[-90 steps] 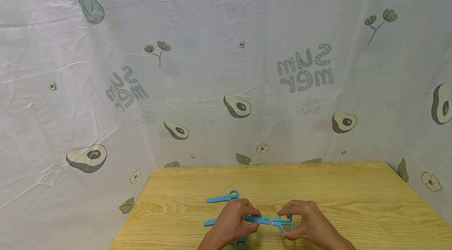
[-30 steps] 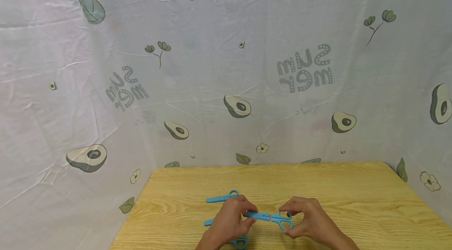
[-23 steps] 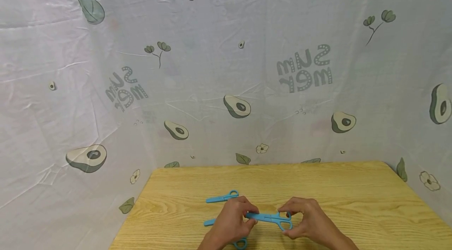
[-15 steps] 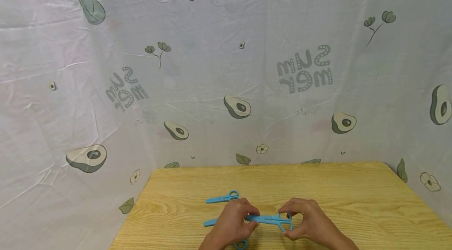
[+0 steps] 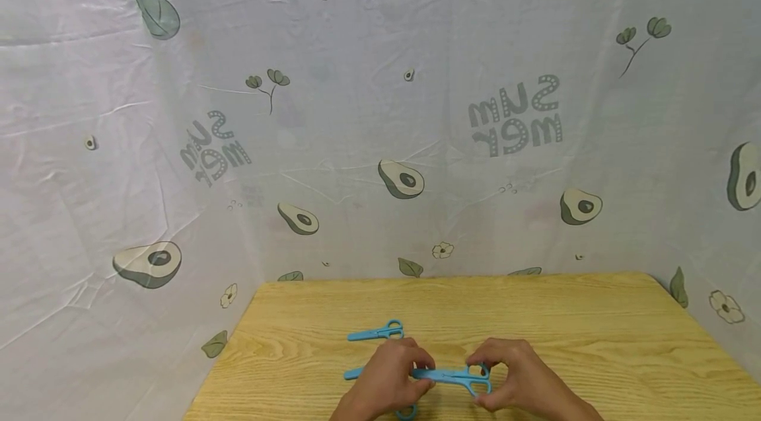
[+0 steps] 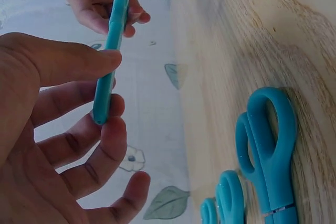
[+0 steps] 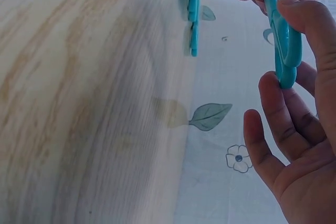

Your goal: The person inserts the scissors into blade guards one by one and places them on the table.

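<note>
A pair of blue scissors [image 5: 448, 377] with a blue sheath over its blades is held above the table, level between both hands. My left hand [image 5: 386, 375] pinches the sheath end [image 6: 103, 100] between thumb and fingers. At the other end, my right hand [image 5: 517, 371] grips the finger loops [image 7: 287, 45], thumb on one side and fingertips on the other. The sheath meets the handle without a visible gap. Three more blue scissors lie on the table by my left hand: a far pair [image 5: 374, 333], a middle pair [image 5: 352, 374] and a near pair [image 6: 278, 171], the last two partly hidden by that hand.
The wood-grain table [image 5: 594, 335] stretches away to a pale curtain [image 5: 345, 143] printed with avocados and leaves. The curtain also hangs along the left and right sides.
Three seconds ago a gap showed between sheath and handle; it has closed as the two parts came together. Both hands keep their grip and have shifted only slightly.
</note>
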`<act>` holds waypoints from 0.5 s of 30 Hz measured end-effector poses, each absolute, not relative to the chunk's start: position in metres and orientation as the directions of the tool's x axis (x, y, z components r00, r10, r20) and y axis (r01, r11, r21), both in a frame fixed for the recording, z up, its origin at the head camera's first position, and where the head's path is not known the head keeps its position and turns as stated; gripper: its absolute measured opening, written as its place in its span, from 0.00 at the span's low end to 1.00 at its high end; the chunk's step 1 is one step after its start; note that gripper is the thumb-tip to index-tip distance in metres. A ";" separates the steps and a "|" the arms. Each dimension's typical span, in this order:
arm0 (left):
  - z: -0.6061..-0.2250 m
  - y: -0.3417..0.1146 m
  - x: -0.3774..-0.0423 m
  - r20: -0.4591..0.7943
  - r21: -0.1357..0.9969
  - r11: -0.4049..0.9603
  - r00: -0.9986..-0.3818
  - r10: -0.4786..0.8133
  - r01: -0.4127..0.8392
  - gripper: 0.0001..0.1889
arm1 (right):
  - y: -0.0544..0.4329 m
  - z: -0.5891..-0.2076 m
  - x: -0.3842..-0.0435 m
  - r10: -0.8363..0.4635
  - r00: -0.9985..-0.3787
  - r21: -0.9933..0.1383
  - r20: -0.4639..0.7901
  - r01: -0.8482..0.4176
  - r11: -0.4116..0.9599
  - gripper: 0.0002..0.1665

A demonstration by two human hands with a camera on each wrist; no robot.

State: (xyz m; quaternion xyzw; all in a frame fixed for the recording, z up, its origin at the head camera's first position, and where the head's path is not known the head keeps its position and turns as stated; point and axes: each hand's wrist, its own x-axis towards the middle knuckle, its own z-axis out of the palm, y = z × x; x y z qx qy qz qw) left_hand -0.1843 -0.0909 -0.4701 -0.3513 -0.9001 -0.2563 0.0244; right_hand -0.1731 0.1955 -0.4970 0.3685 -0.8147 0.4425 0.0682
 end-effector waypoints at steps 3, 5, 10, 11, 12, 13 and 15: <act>-0.471 -0.093 -0.184 0.222 0.429 0.619 -0.741 0.633 0.657 0.05 | 0.194 -0.498 -0.173 -0.548 -0.709 -0.667 0.443 -0.669 0.327 0.21; -0.471 -0.094 -0.183 0.217 0.422 0.619 -0.737 0.640 0.662 0.06 | 0.193 -0.498 -0.172 -0.553 -0.704 -0.668 0.445 -0.672 0.319 0.21; -0.473 -0.097 -0.182 0.209 0.411 0.616 -0.727 0.654 0.672 0.05 | 0.192 -0.499 -0.171 -0.571 -0.708 -0.696 0.417 -0.652 0.300 0.20; -0.473 -0.097 -0.182 0.207 0.410 0.615 -0.726 0.656 0.673 0.05 | 0.192 -0.500 -0.171 -0.574 -0.708 -0.700 0.411 -0.648 0.298 0.20; -0.474 -0.098 -0.182 0.206 0.405 0.615 -0.723 0.660 0.676 0.05 | 0.191 -0.500 -0.171 -0.578 -0.706 -0.701 0.408 -0.648 0.296 0.20; -0.474 -0.099 -0.181 0.199 0.407 0.614 -0.722 0.663 0.676 0.05 | 0.191 -0.501 -0.171 -0.583 -0.706 -0.705 0.402 -0.645 0.295 0.20; -0.475 -0.101 -0.180 0.182 0.411 0.614 -0.721 0.669 0.674 0.05 | 0.191 -0.503 -0.171 -0.597 -0.700 -0.711 0.393 -0.643 0.285 0.20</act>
